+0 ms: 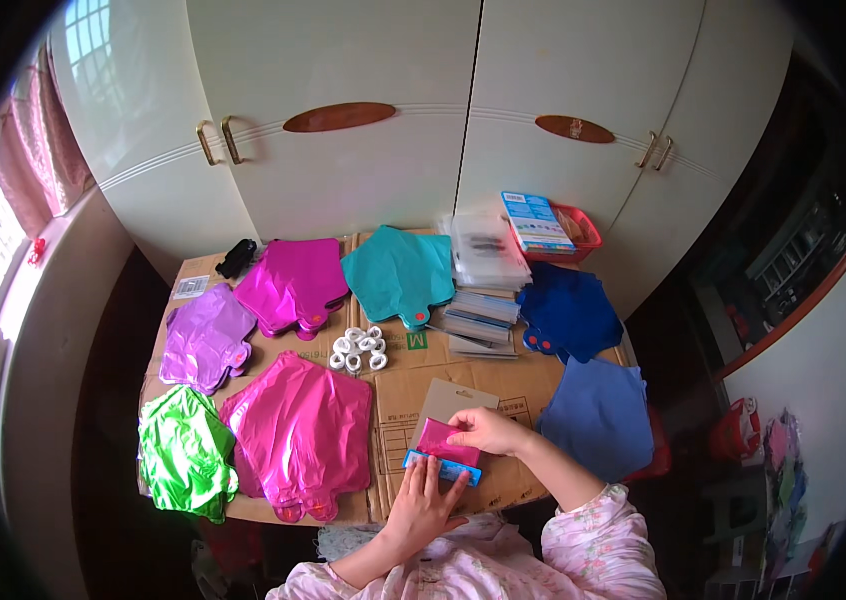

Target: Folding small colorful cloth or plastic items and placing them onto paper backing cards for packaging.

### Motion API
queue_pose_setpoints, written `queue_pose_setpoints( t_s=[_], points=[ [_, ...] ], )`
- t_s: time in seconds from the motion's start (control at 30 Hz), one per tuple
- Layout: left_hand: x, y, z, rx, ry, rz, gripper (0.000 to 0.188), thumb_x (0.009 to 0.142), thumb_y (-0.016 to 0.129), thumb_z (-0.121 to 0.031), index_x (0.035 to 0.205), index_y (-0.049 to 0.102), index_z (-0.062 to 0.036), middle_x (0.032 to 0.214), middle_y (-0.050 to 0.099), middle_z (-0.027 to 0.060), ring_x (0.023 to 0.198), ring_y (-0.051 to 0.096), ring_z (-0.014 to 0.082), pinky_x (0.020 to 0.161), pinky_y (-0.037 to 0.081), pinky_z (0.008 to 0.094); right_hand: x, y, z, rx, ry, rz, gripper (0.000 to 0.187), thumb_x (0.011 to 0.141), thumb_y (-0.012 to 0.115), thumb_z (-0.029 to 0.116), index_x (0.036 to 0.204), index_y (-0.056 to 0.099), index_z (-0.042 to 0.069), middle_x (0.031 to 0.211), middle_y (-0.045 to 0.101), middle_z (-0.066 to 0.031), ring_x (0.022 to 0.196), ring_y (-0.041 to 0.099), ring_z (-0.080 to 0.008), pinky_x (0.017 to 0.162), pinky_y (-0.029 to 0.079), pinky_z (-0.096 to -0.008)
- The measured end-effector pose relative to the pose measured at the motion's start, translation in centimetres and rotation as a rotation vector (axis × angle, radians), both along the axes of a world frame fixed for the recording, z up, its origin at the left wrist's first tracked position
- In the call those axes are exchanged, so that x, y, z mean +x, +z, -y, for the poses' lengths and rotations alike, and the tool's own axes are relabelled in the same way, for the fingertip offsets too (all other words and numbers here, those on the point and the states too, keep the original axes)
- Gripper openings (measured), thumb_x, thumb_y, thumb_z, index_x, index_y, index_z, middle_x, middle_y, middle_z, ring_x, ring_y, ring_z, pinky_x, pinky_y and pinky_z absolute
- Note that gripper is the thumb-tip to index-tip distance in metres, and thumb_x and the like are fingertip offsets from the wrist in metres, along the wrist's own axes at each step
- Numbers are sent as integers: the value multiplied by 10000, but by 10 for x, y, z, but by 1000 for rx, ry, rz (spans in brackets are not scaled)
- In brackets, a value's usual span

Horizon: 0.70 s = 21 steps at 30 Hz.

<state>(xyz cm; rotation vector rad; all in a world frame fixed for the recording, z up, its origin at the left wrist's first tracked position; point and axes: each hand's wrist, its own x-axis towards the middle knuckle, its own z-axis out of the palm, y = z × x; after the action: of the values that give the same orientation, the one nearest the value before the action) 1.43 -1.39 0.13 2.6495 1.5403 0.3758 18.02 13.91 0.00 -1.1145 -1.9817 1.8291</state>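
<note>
Close to the near edge of the cardboard, a small folded pink foil balloon (447, 441) lies over a grey card with a hang hole (461, 394). A blue strip (462, 473) crosses its near end. My left hand (423, 510) rests on that strip, fingers stretched out and spread. From the right, my right hand (491, 431) pinches the balloon's upper right part between thumb and fingers. Left of my hands is a stack of large flat pink foil balloons (301, 430). White ribbon rolls (358, 348) sit beyond them.
Around the cardboard tabletop (413, 378) lie flat balloon stacks: green (183, 450), lilac (203, 338), magenta (293, 283), teal (399, 275), dark blue (573, 310) and dusty blue (598, 415). Clear sleeves (488, 255), grey cards (478, 325) and a red basket (588, 240) stand further back.
</note>
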Motion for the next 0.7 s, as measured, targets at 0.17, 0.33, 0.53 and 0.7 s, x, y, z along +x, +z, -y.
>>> queue_pose_setpoints(
  t_s=[0.17, 0.33, 0.53, 0.7],
  points=[
    [-1, 1, -1, -3, 10, 2, 739, 730, 648, -566, 1362, 447, -241, 1290, 397, 321, 1169, 428, 475, 1008, 355, 543, -2, 16, 0, 15, 4, 140, 223, 854, 666, 166, 1007, 646, 6, 858, 669, -24, 718, 568, -57, 625, 460, -237],
    [-1, 4, -4, 38, 0, 70, 565, 822, 592, -428, 1338, 473, -232, 1253, 449, 300, 1125, 483, 442, 997, 378, 519, 3, -14, -8, 184, -40, 115, 237, 848, 678, 232, 922, 625, 13, 712, 635, -18, 630, 568, -90, 569, 455, -272],
    [-3, 3, -12, 128, -53, -157, 463, 847, 498, -225, 1304, 491, -152, 1162, 534, 302, 1040, 553, 393, 979, 405, 493, -21, 14, 2, 876, -53, 544, 299, 814, 683, 288, 983, 588, 60, 938, 610, -100, 868, 590, -288, 735, 476, -392],
    [-1, 9, -20, 144, -94, -206, 429, 829, 517, -222, 1253, 502, -153, 1109, 559, 280, 959, 575, 357, 922, 447, 474, -40, -19, -12, 1157, 21, 219, 386, 874, 570, 222, 1224, 475, 87, 1290, 449, -132, 1199, 440, -312, 996, 358, -474]
  ],
)
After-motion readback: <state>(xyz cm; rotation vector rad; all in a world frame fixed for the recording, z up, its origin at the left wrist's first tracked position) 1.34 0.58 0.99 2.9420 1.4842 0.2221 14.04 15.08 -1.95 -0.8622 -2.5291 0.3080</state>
